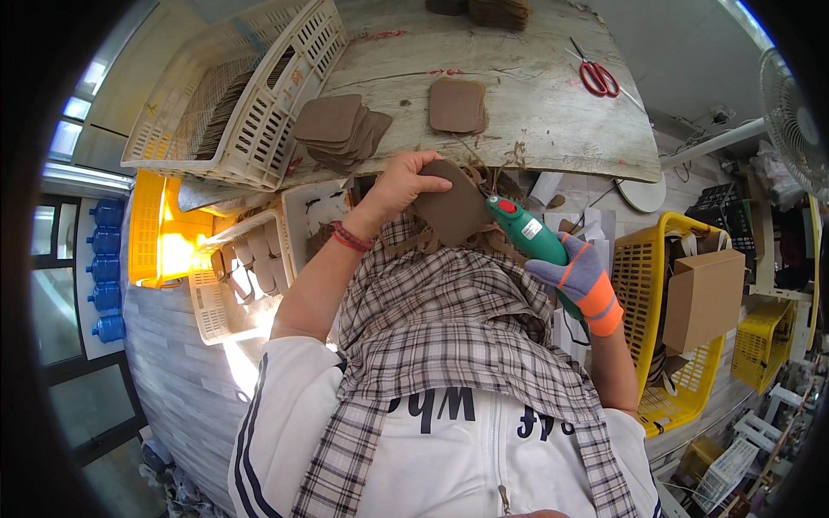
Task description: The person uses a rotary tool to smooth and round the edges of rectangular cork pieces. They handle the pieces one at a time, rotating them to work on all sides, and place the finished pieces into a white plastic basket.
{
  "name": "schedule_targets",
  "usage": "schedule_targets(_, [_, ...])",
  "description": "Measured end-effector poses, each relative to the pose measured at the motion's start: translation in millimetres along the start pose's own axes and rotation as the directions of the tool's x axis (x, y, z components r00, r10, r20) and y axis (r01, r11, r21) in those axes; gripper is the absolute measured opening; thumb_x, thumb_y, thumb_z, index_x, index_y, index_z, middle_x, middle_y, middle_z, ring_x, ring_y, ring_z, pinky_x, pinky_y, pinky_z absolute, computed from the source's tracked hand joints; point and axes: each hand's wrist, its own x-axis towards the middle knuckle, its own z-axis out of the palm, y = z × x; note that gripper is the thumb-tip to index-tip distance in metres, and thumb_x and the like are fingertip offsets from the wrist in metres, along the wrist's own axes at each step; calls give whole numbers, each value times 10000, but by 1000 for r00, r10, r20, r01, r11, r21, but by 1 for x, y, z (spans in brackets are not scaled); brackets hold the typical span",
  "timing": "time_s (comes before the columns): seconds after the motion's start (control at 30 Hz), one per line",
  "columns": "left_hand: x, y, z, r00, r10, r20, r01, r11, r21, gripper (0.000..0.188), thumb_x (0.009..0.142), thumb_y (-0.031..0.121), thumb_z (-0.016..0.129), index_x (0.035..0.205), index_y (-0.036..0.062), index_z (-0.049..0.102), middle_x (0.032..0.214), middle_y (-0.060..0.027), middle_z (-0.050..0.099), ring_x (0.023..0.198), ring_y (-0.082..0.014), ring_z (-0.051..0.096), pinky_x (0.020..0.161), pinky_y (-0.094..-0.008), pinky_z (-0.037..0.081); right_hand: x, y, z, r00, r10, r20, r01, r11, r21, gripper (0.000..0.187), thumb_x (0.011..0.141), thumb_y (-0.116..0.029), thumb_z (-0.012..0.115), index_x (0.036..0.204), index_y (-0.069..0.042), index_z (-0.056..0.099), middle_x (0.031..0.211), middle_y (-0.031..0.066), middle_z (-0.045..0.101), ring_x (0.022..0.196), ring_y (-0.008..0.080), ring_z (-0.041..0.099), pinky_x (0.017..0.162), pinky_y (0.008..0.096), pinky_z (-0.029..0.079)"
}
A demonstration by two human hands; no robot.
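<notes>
My left hand (399,188), bare with red bands at the wrist, pinches the edge of a brown rounded-square pad (452,210) over my lap. My right hand (572,266), in a grey and orange glove, is wrapped round a green handheld power tool (516,226) with a red switch. Its narrow metal tip points at the pad's right edge; whether they touch I cannot tell. Brown scraps (414,242) lie on my checked apron below the pad. On the table just beyond, a neat stack of pads (458,105) sits beside a fanned pile of pads (338,128).
The worn wooden table (535,112) bears red-handled scissors (598,78). A white crate (259,129) of upright pads stands at its left. Lower left is another pale crate (220,298). A yellow basket (643,302) with a cardboard box (704,298) is by my right arm.
</notes>
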Motion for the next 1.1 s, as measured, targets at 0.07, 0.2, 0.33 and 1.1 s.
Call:
schedule_targets(0.07, [-1, 3, 6, 999, -16, 37, 16, 1000, 13, 165, 790, 9, 655, 952, 18, 620, 872, -12, 653, 771, -76, 600, 708, -232, 493, 3, 8, 1, 999, -43, -6, 43, 998, -48, 444, 689, -276, 824, 919, 24, 592, 645, 40, 611, 528, 64, 560, 467, 207, 441])
schedule_targets(0.2, [-1, 3, 10, 990, -49, 129, 42, 997, 57, 178, 783, 8, 666, 954, 14, 617, 867, 6, 651, 778, -62, 588, 717, -229, 489, 7, 11, 6, 998, -62, -24, 61, 996, -68, 426, 691, -303, 820, 881, 17, 613, 617, 30, 612, 529, 51, 561, 476, 202, 444])
schedule_targets(0.33, [-3, 9, 13, 982, -82, 173, 59, 989, 133, 189, 773, -15, 659, 955, 13, 618, 872, -2, 649, 780, -72, 586, 723, -225, 485, 11, -1, 9, 998, -62, 14, 63, 994, -91, 461, 692, -303, 820, 938, 26, 612, 650, 37, 623, 537, 56, 566, 486, 204, 445])
schedule_targets(1.1, [87, 10, -8, 734, 574, -362, 281, 228, 932, 517, 797, 373, 656, 1135, -12, 583, 1173, -164, 521, 1156, -322, 421, 946, -484, 352, 25, 30, 5, 993, 26, -118, 4, 968, 250, 354, 753, -176, 769, 957, 30, 566, 679, 55, 621, 494, 104, 571, 446, 231, 453])
